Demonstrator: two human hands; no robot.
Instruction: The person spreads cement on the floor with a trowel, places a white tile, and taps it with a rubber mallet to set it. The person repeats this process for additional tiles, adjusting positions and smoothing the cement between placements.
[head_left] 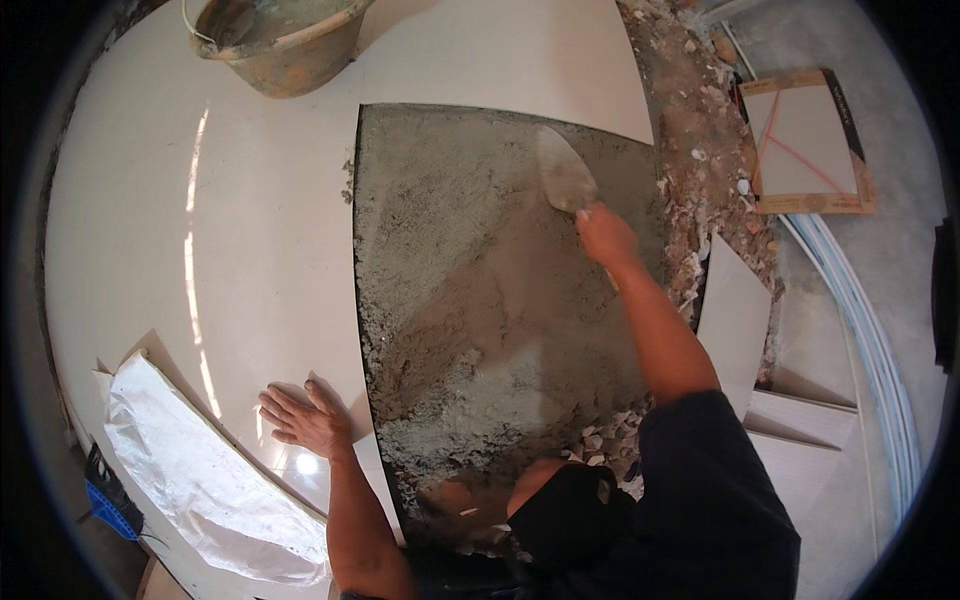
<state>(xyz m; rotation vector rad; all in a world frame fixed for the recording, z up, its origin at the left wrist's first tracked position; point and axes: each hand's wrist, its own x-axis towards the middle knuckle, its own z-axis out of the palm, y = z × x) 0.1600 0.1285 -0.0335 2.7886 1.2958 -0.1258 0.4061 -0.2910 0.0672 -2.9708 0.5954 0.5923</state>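
My right hand (606, 236) is closed around the handle of a trowel (566, 172). The pale, rounded blade lies on the grey mortar bed (450, 230), near its far right corner. This mortar fills a rectangular gap between large cream floor tiles (270, 220); it is smoother at the far side and coarse and crumbly toward me. My left hand (308, 418) rests with fingers spread on the glossy tile left of the gap, holding nothing.
A mortar-smeared bucket (295, 62) stands on the far tiles. At lower left lie a crumpled white sheet (205, 480) and a blue-backed brush (115, 508). Rubble (705, 140) borders the right side, beside a cardboard-edged tile pack (808, 145), long pipes (862, 310) and a tile offcut (733, 318).
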